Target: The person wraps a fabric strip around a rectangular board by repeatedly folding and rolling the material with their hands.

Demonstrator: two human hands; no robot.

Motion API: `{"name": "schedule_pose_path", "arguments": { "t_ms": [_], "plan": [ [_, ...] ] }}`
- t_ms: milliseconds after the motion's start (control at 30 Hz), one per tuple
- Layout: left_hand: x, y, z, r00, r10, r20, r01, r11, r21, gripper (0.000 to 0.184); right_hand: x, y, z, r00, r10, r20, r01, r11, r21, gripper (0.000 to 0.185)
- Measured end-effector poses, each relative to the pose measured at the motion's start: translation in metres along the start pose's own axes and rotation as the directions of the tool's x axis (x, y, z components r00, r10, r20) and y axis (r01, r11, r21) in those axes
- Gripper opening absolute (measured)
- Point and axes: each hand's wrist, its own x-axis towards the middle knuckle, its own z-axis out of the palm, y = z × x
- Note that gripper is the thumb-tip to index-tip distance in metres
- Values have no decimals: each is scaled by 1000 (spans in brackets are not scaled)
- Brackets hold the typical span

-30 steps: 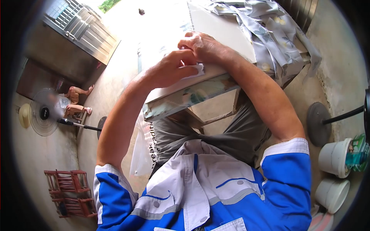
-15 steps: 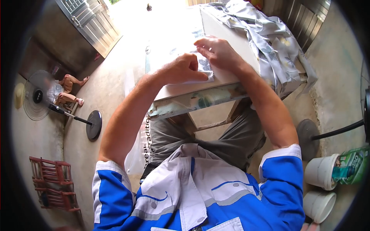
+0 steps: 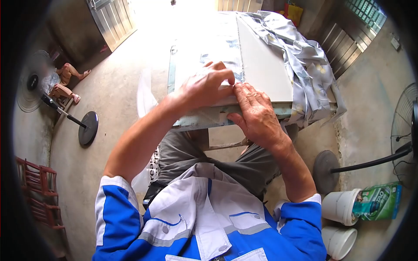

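A white board (image 3: 265, 65) tops the table in front of me, with a pale patterned cloth strip (image 3: 233, 54) lying along its middle. My left hand (image 3: 209, 85) is at the near edge, its fingers curled and pinched on the end of the cloth strip, mostly hidden beneath them. My right hand (image 3: 257, 111) lies against the edge just beside it, fingers stretched out and close together, thumb apart, fingertips at the cloth's edge. A heap of grey-white patterned cloth (image 3: 309, 74) hangs over the table's right side.
Standing fans are at left (image 3: 88, 129) and right (image 3: 326, 172). White buckets (image 3: 342, 206) and a green packet (image 3: 383, 201) stand at lower right. Red wooden racks (image 3: 39, 191) are at far left. Another person's legs (image 3: 65, 82) show behind the left fan. A plastic bag (image 3: 146, 95) hangs beside the table.
My hands came apart, then met again at the near edge. My right hand moved down and flattened there. The view has shifted, showing more of the right side.
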Motion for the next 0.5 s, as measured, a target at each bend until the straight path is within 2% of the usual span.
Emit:
{"name": "schedule_pose_path", "arguments": {
  "t_ms": [100, 233, 500],
  "plan": [
    [-22, 5, -16, 997, -37, 71, 39, 999, -33, 19, 1, 2, -2, 999, -8, 33, 9, 999, -37, 68],
    [-49, -14, -24, 1000, -1, -7, 0, 991, -131, 12, 1, 1, -2, 999, -3, 50, 6, 998, -58, 63],
    [-63, -14, -21, 994, -16, -108, 7, 996, -84, 13, 3, 2, -2, 1000, -10, -6, 10, 999, -52, 49]
  ]
}}
